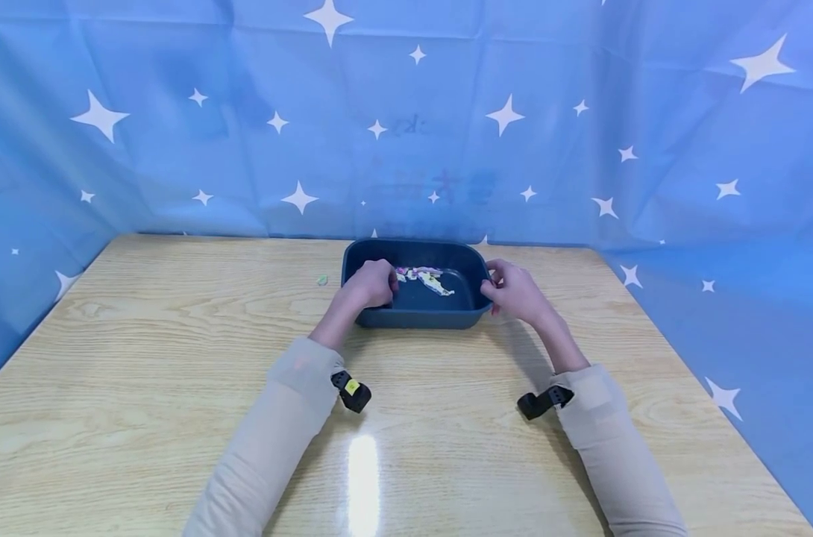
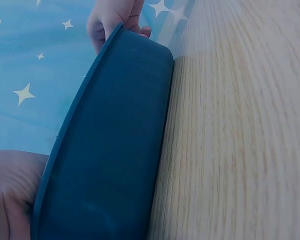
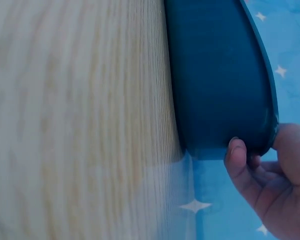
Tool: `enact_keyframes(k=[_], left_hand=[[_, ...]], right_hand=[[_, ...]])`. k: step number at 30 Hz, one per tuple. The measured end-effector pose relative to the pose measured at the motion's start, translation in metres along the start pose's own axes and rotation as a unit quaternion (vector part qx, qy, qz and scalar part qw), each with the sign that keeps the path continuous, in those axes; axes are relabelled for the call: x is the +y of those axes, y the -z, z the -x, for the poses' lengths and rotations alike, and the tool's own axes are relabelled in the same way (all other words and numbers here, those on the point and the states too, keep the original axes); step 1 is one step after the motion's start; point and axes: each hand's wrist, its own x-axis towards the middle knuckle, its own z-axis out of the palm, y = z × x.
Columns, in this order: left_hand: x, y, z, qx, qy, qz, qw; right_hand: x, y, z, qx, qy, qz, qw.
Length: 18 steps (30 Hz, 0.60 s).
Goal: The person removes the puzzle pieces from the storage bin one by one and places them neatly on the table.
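A dark blue plastic basin [image 1: 416, 319] stands on the wooden table near its back edge. Inside lie several small white scraps with coloured marks [image 1: 429, 280], piled toward the basin's back and middle. My left hand [image 1: 374, 283] reaches over the basin's left side, its fingers bent down into it; their tips, and anything between them, are hidden. At the right end, my right hand [image 1: 514, 291] grips the rim. The right wrist view shows that hand [image 3: 275, 185] with the thumb at the rim and fingers against the outer wall [image 3: 220, 90].
A small pale green piece [image 1: 322, 280] lies on the wooden table [image 1: 178, 358], left of the basin. Behind the table hangs a blue curtain [image 1: 232, 164] with white stars. Each sleeve carries a black wrist camera [image 1: 356, 395].
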Motion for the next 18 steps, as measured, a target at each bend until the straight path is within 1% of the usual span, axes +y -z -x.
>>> enact_keyframes(k=[4,6,10,13,16,18], left_hand=[[0.001,-0.001,-0.003,0.008,-0.005,0.003,1.0000],[0.001,-0.002,-0.006,0.014,-0.013,0.013,0.9997],[-0.001,-0.005,-0.011,0.026,-0.034,0.062,0.9971],[-0.004,-0.006,-0.014,0.046,-0.047,0.095,0.9933],[-0.005,-0.005,-0.015,0.070,-0.047,0.102,0.9912],[-0.006,-0.005,-0.015,0.073,-0.036,0.097,0.9920]], right_hand=[[0.000,0.001,-0.001,-0.001,-0.001,0.000,1.0000],[0.000,0.001,-0.001,-0.002,-0.002,0.000,1.0000],[-0.001,0.000,0.000,-0.002,-0.003,-0.001,1.0000],[-0.001,0.000,0.000,-0.002,0.000,-0.002,1.0000],[-0.002,0.000,0.001,0.000,0.003,-0.003,1.0000],[-0.002,0.000,0.001,0.001,0.004,-0.002,1.0000]])
